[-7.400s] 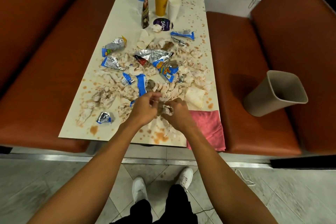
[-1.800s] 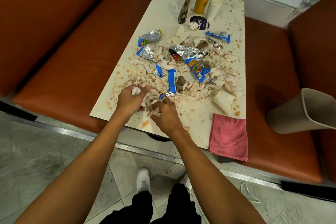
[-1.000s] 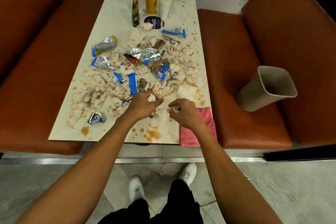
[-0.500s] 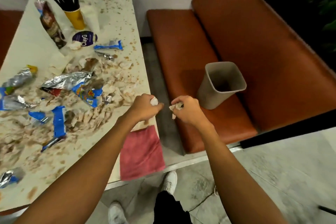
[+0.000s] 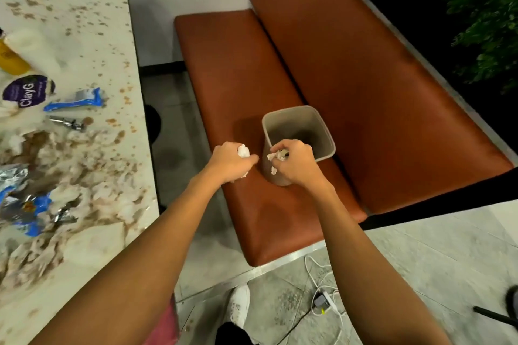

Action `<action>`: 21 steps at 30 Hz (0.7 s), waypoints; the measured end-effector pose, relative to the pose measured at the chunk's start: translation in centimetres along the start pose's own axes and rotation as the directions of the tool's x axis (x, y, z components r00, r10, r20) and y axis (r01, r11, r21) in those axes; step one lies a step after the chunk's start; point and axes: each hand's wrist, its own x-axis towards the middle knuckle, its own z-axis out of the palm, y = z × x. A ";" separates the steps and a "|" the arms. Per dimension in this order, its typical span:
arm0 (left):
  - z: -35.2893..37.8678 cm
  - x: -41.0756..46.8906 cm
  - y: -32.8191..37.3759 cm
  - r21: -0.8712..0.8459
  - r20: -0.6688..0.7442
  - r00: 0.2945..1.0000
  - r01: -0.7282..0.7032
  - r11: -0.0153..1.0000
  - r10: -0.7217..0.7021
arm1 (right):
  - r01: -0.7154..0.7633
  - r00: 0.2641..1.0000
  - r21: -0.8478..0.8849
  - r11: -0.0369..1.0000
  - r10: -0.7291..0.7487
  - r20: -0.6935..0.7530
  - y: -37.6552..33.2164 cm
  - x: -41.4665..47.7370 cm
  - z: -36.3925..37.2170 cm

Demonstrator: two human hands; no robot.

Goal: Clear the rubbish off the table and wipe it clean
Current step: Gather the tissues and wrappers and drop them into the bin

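Observation:
My left hand (image 5: 231, 161) grips a crumpled white tissue (image 5: 243, 151) and hovers over the bench seat just left of the beige bin (image 5: 314, 123). At the bin's near rim my right hand (image 5: 294, 162) holds a wad of torn tissue scraps (image 5: 273, 158), with a strip hanging down. The bin stands upright on the seat with its mouth open toward me. The cream table (image 5: 92, 45) at the left is stained brown and strewn with torn tissue (image 5: 84, 176) and foil wrappers (image 5: 16, 179).
A brown bench (image 5: 350, 73) with a tall backrest carries the bin. A blue wrapper (image 5: 75, 99), a purple lid (image 5: 26, 89) and a yellow cup (image 5: 8, 57) lie on the table. A pink cloth (image 5: 165, 328) shows at the bottom. A white cable and adapter (image 5: 322, 300) lie on the tiled floor.
I have turned right from the table toward the bench. Both hands, each still gripping tissue gathered from the table, have travelled across the gap to the bin.

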 end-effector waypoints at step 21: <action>7.1 14.9 6.1 -0.012 0.048 0.999 0.016 1.000 -0.016 | -0.150 0.980 -0.044 0.988 0.155 0.124 10.7 9.9 0.3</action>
